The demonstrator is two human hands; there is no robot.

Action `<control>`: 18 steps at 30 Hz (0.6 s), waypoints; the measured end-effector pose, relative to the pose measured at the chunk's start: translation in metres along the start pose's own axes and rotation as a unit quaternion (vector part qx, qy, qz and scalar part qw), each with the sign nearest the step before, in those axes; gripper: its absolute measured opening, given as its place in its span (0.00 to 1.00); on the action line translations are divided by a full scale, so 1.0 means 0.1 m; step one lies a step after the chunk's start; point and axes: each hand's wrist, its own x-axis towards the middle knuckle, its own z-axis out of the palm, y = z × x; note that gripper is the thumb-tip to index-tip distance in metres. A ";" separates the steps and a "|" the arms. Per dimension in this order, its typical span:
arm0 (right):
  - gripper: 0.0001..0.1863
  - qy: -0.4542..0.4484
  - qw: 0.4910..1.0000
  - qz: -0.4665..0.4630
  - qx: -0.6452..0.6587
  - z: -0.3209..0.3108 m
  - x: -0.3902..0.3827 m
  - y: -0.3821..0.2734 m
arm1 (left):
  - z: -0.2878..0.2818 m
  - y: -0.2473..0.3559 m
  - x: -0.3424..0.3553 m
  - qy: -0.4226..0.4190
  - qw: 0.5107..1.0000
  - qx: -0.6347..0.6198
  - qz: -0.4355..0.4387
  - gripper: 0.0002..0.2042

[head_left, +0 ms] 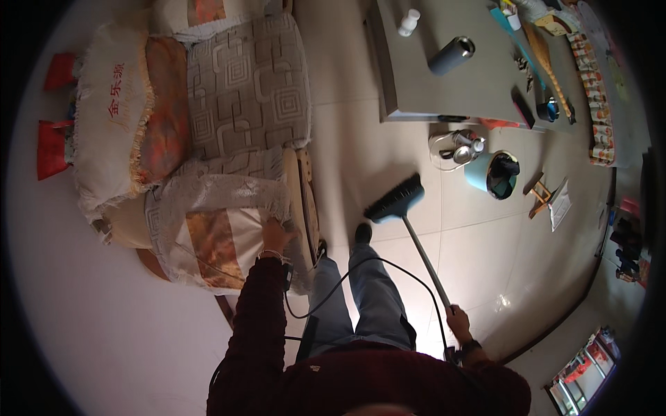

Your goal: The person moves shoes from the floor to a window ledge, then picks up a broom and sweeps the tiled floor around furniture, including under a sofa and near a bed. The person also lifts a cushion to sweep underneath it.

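My right hand (458,324) is closed round the grey handle of a broom (424,256). Its blue head with dark bristles (394,200) rests on the tiled floor, just ahead of my feet. My left hand (277,236) lies on the sofa's near armrest, thumb apart from the fingers, touching a white fringed cover (239,195) with an orange-brown patterned panel. The fingertips are hard to make out against the cloth. A dark cable loops from my left wrist across my legs toward my right wrist.
The sofa's patterned seat (250,83) runs along the left. Ahead right stands a grey table (444,90) with a dark tumbler (452,55) and a white bottle (409,22). Beside it are a light-blue bin (479,173) with a dark liner and a small wooden folding stool (540,195).
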 end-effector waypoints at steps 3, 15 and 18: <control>0.19 -0.049 0.985 0.111 0.125 -0.24 -0.21 -0.14 | 0.06 -0.06 0.02 0.021 0.999 0.025 0.025 0.41; 0.19 -0.434 0.675 -0.024 0.597 -0.95 0.97 -2.61 | 0.27 -0.24 0.09 0.010 1.000 -0.002 0.027 0.36; 0.16 -0.362 0.733 0.002 0.576 -1.23 1.71 -3.60 | 0.20 -0.18 0.04 0.063 0.993 0.033 0.092 0.29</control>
